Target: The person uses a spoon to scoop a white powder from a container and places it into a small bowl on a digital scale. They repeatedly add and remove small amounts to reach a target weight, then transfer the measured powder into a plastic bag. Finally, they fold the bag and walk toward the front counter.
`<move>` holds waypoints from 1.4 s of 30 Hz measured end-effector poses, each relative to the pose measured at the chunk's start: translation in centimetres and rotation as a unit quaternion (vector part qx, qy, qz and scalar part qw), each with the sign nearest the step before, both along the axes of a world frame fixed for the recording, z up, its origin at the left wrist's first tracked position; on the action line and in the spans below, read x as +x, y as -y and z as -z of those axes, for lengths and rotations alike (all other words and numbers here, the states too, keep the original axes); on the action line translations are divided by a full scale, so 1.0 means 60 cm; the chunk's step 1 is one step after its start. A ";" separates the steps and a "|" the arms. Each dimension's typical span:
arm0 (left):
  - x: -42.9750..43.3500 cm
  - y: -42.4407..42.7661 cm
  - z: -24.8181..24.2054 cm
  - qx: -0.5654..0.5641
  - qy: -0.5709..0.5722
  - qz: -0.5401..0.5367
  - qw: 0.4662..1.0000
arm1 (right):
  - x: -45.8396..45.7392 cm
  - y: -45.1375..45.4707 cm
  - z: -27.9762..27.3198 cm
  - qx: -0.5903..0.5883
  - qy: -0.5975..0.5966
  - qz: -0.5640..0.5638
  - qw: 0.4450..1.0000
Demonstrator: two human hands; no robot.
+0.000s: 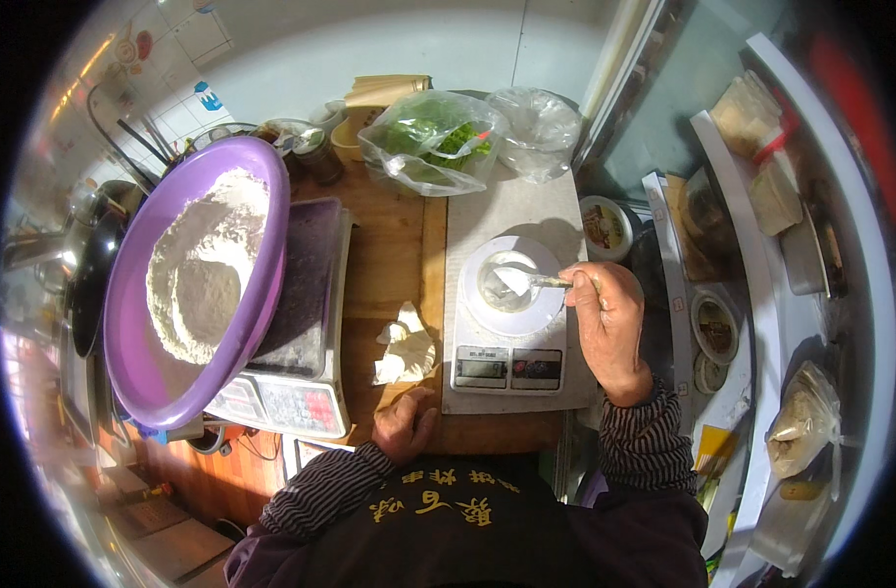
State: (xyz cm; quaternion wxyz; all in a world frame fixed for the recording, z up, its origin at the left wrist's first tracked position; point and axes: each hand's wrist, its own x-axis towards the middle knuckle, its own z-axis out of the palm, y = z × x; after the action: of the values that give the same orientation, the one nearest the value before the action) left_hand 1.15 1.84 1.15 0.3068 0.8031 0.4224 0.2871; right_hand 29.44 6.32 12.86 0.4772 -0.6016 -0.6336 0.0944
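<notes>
My right hand grips the handle of a spoon. White powder is heaped on its bowl, above a small round container with more pale contents. That container stands on the round platform of a white digital kitchen scale. Curled loosely on the front edge of the wooden table, my left hand shows nothing in its fingers. Just beyond it lies a torn, crumpled piece of pale paper or film.
At left a purple basin of flour sits tilted on a larger scale. Along the back are a clear bag of leafy greens, another plastic bag and a jar. Shelves with containers line the right.
</notes>
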 end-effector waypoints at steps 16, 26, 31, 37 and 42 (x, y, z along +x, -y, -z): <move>0.004 -0.003 0.000 0.044 0.014 0.002 0.999 | 0.022 0.004 0.006 -0.034 -0.227 0.022 0.973; 0.002 0.000 0.001 0.025 0.010 -0.002 1.000 | 0.075 0.063 -0.017 0.015 -0.280 0.145 0.949; 0.000 0.002 0.002 0.017 -0.002 -0.011 1.000 | 0.121 0.124 -0.009 0.052 -0.302 0.223 0.926; 0.004 0.004 0.006 0.013 0.028 -0.019 0.999 | 0.179 0.211 0.042 0.046 -0.258 0.335 0.905; 0.004 0.003 0.003 -0.021 0.015 -0.017 1.000 | 0.218 0.267 0.139 0.013 -0.251 0.430 0.867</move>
State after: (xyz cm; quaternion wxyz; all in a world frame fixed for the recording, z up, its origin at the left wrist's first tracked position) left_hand 1.39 1.68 0.99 0.3247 0.7847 0.4373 0.2958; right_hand 42.50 -9.67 4.53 0.6209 -0.7645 -0.1722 0.0191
